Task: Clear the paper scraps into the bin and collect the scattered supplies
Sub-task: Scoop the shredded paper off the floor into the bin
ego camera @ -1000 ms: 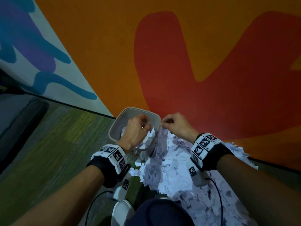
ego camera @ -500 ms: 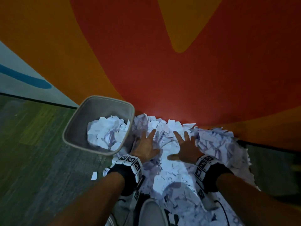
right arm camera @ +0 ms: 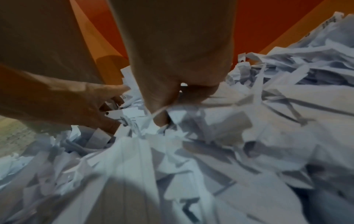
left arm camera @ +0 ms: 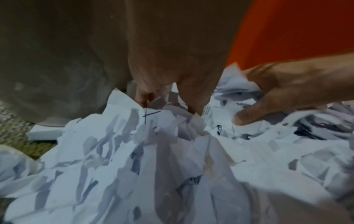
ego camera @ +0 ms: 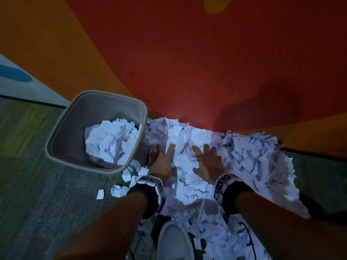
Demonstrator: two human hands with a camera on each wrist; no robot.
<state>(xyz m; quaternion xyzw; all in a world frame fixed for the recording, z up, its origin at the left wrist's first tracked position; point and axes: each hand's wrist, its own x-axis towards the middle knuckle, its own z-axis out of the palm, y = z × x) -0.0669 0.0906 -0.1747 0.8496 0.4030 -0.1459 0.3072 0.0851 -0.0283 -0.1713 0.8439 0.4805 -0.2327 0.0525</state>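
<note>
We're looking down on both hands planted in the paper scraps (ego camera: 197,196), a wide white heap lying on the carpet (ego camera: 37,184) against the foot of the red and orange wall (ego camera: 206,62). Our left hand (ego camera: 161,162) sits palm down at the heap's left edge, fingers spread and pointing toward the wall, just beside the grey bin (ego camera: 62,132); our right hand (ego camera: 210,163) lies palm down near it, also splayed, with a gap of paper between the two. From the left wrist camera our fingertips (left arm camera: 193,104) dig into the scraps, and the right hand's thumb (left arm camera: 247,116) presses on paper off to the side. The bin stands to the left of the heap, touching it, partly filled with torn paper (ego camera: 110,139), and a few loose pieces (ego camera: 100,194) lie apart on the carpet in front of it. Now the hard parts: both wrist views are blurred, so whether the buried fingertips are curling round any paper, we can't quite tell. The heap runs out of frame at the bottom, a grey shoe (ego camera: 174,243) pokes in under it, and the banded wrist mounts (ego camera: 222,184) cover our wrists.
</note>
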